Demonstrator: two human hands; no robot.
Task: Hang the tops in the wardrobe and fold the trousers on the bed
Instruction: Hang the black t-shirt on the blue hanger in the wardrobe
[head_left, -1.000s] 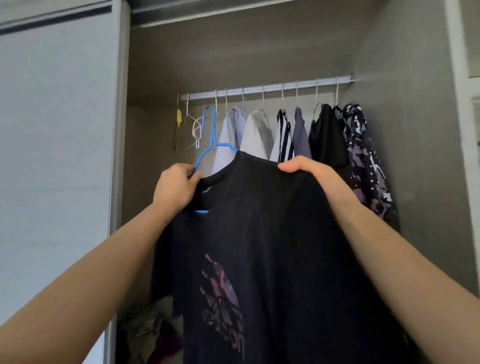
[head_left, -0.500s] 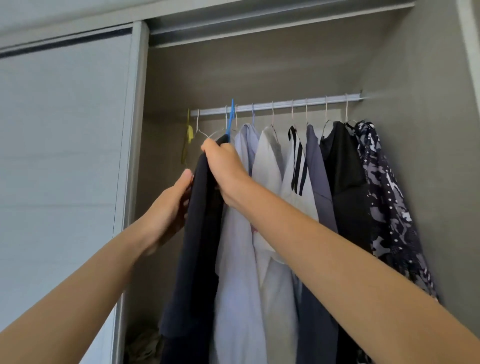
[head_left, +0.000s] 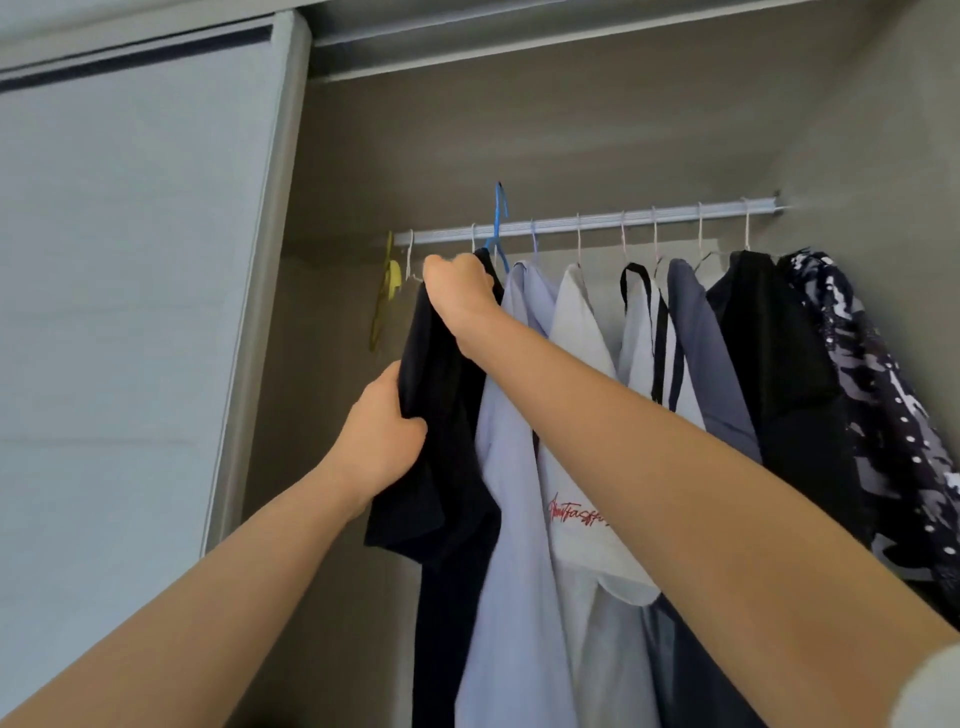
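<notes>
Lighting: soft, even daylight from behind you, no glare. Wardrobe interior (head_left: 545, 145) dim and grey; sliding door (head_left: 130, 312) brighter. Shadows: faint, beneath the rail (head_left: 587, 223). Focus: mostly sharp; your forearms soften near the lower corners. Distortion: wide-angle bowing along the frame edges.

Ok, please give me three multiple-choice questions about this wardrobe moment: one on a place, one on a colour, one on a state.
1. Where does the black T-shirt hang among the clothes?
A. far right
B. left end
C. middle

2. What colour is its hanger hook?
A. blue
B. red
C. white

3. What is the left hand doing?
A. resting open
B. touching the rail
C. gripping the shirt's fabric

Answers: 1 B, the other garments all hang to its right. 2 A, the hook is blue at the rail. 3 C, its fingers close on the dark cloth, while the right hand holds the shirt's top.
</notes>
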